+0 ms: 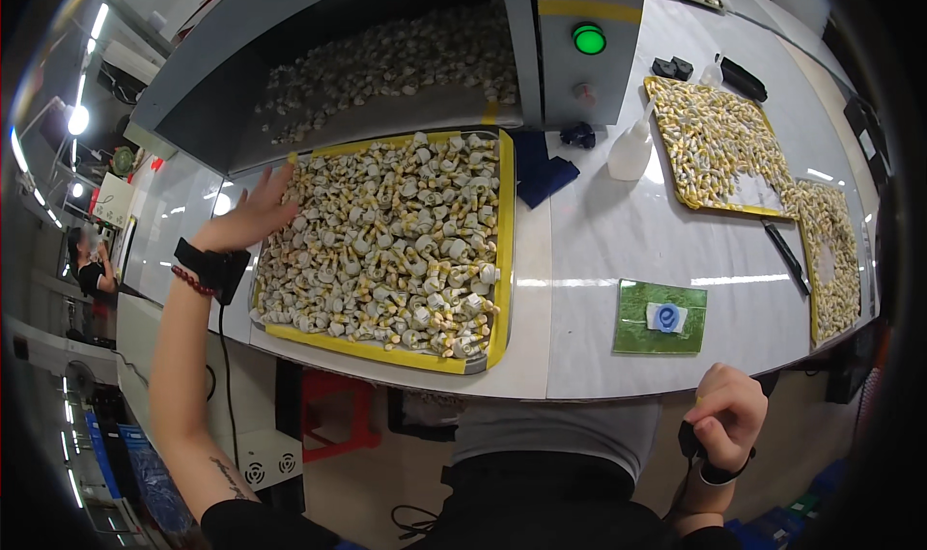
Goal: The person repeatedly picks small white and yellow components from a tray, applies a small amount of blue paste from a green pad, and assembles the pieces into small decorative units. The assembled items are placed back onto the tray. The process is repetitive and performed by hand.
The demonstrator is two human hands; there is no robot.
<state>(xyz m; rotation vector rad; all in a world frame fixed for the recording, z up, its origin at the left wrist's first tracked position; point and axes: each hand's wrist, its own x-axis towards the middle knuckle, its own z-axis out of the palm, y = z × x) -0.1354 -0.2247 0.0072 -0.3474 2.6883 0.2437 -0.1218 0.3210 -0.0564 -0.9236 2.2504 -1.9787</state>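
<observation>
A yellow-rimmed tray [507, 251] lies at the table's front, heaped with small whitish-grey pieces [386, 241] that have yellowish parts. My left hand [253, 212] is open at the tray's left side, its fingers stretched over the rim and the outermost pieces. Whether it touches them I cannot tell. A black band with a cable and a red bead bracelet circle that wrist. In front of the table's edge, at the lower right, my right hand [726, 417] is closed, fingers curled in. What it holds, if anything, is hidden; a small black device sits against it.
Behind the tray stands a grey machine [579, 86] with lit buttons and more pieces inside. To the right are a white squeeze bottle [631, 152], a dark blue cloth [543, 171], a green pad [632, 333], a second tray [729, 208], a third tray [813, 309] and a black pen-like tool [787, 257].
</observation>
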